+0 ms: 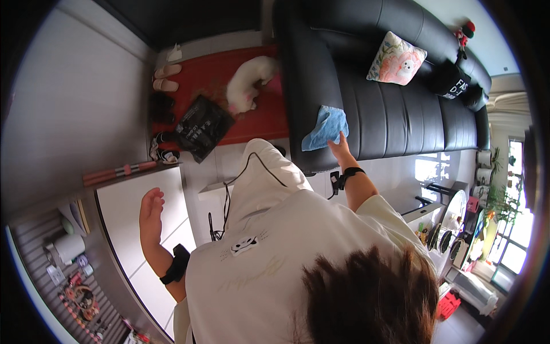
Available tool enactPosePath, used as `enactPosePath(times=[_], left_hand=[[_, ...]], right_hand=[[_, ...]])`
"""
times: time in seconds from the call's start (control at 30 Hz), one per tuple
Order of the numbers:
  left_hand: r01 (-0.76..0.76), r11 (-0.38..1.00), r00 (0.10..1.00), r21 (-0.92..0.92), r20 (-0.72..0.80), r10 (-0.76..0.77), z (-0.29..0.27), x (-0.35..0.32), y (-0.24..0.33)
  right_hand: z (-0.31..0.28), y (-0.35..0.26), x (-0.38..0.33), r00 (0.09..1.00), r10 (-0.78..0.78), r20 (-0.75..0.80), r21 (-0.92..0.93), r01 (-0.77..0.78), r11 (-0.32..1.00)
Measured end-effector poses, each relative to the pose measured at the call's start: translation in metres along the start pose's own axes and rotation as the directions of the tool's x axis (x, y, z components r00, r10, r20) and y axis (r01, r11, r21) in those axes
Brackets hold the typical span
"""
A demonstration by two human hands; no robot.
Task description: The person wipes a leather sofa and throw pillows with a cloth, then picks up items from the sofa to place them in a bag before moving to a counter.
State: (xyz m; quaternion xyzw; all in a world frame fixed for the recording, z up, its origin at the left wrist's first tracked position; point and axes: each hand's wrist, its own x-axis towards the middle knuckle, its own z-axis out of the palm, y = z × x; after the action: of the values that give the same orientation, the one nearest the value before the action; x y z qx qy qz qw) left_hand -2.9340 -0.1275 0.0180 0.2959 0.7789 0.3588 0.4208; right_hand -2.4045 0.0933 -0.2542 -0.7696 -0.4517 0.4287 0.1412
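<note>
Blue cloth (pixel 324 128) lies bunched on the front edge of the black leather sofa (pixel 389 109), and the right hand (pixel 340 148) rests on its lower corner, fingers close together and pressing it down onto the seat. This looks like wiping in mid-stroke; going on would call for steady pressure and a sweep along the cushion beyond the fingertips. The left hand (pixel 151 215) is lifted, holding nothing, fingers loosely together, above a white cabinet top (pixel 143 200). Further along the seat from the right fingertips sits a flowered cushion (pixel 396 59). Beyond the sofa's near end a white dog (pixel 247 82) lies on a red mat (pixel 212 71), by a black bag (pixel 200 127) and slippers (pixel 166 77). Pale floor tiles run below.
</note>
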Motion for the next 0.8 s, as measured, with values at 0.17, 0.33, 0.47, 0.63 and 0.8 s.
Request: enactPosePath(times=[0.17,0.33,0.47,0.63,0.8], left_hand=[[0.01,0.998,1.0,0.057,0.024,-0.012,-0.015,0.033,0.015],[0.049,0.988,0.998,0.144,0.042,-0.056,-0.013,0.069,0.04],[0.116,0.984,0.992,0.132,0.035,-0.122,0.001,0.105,0.065],[0.088,0.977,0.988,0.194,0.11,-0.111,0.039,0.178,0.102],[0.022,0.954,0.987,0.301,0.148,-0.069,0.079,0.231,0.153]], right_hand=[[0.012,-0.02,0.033,0.978,0.05,-0.203,0.166,-0.016,0.986],[0.035,-0.038,0.069,0.916,0.291,-0.276,-0.13,-0.336,0.933],[0.063,-0.04,0.067,0.905,0.056,-0.422,-0.282,-0.189,0.941],[0.069,-0.079,0.105,0.915,-0.253,-0.313,-0.319,0.15,0.936],[0.078,-0.201,0.204,0.885,-0.425,-0.187,-0.486,0.293,0.823]])
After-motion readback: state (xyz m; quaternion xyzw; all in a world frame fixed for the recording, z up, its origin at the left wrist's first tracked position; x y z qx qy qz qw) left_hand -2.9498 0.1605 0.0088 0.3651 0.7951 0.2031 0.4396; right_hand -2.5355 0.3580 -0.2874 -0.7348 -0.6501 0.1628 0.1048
